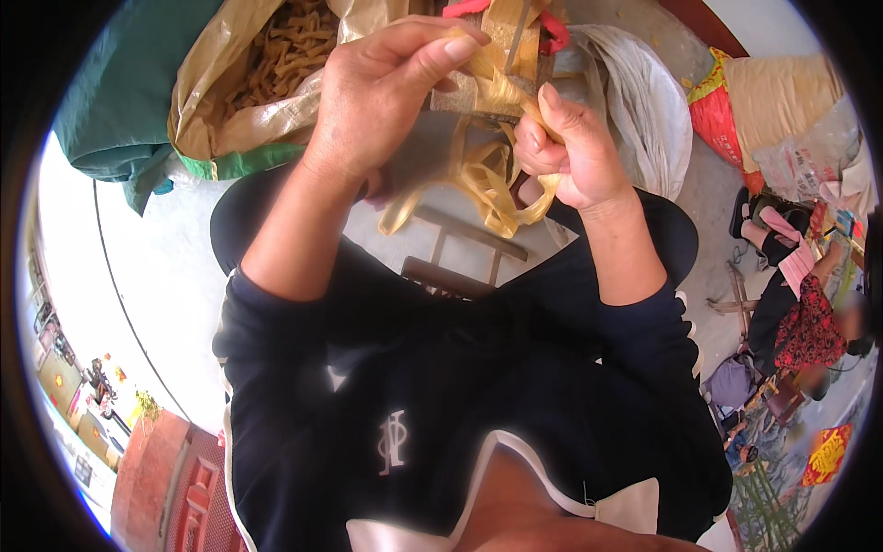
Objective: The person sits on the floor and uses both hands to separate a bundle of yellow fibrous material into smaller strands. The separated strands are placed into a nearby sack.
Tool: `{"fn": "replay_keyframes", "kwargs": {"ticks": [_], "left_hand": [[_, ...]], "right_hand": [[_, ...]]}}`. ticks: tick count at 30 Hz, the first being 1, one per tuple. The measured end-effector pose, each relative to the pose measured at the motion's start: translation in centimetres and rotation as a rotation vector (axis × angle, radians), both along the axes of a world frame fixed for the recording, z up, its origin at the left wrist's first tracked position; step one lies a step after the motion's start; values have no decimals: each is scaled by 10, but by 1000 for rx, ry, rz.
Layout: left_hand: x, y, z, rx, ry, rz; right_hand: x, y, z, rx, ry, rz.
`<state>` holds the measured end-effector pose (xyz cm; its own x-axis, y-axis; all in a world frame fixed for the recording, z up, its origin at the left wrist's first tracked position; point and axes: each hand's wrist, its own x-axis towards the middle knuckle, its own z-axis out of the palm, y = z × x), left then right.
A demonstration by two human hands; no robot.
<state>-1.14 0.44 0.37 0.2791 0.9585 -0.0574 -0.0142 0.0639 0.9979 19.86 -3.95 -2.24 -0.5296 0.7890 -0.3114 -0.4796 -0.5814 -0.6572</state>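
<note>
Strips (487,189) of pale yellow, flat and ribbon-like, hang in loose loops between the two raised hands, above the lap of a dark top with white trim (432,386). Left hand (382,92) — thumb and forefinger pressed together on the upper end of one strip, remaining fingers curled under. Right hand (566,147) — closed in a loose fist around the lower run of the same bundle, forefinger extended upward along it. The strip's long axis runs on a slant from the left hand's pinch at upper left down to the right fist; the loops fall below and between both hands. The hands sit near one another, and neither is clearly the closer to the loose loops.

Just beyond the fingertips is a small tool (501,64) with a wooden block and a metal blade, a red cord at its top; whether the strip passes through it cannot be told from this view. Farther off, an open tan sack (221,101) holds many similar cut pieces. A white sack (644,110) lies to the right. Another person (800,322) sits well apart at the far right.
</note>
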Motion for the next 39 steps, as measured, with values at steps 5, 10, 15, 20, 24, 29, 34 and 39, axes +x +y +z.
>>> {"fn": "replay_keyframes", "kwargs": {"ticks": [5, 10, 15, 20, 24, 29, 34, 39], "left_hand": [[7, -7, -10, -386, -231, -291], [10, -7, -12, -432, -262, -60], [20, 6, -22, -309, -113, 61], [31, 20, -59, -105, 306, 74], [19, 23, -65, 30, 549, 176], [33, -4, -26, 69, 243, 80], [31, -25, -35, -478, 277, -274], [27, -32, 11, -448, -227, -805]], "right_hand": [[-12, -1, 9, -121, -179, 10], [7, -1, 5, -109, -221, -100], [4, 12, -4, 451, -891, -443], [1, 38, -26, 750, -1681, -369], [14, 39, -45, 874, -1608, -517], [-3, 25, -22, 1285, -1299, -508], [-15, 13, -5, 1275, -963, -386], [4, 21, 3, 1109, -1019, -571]]}}
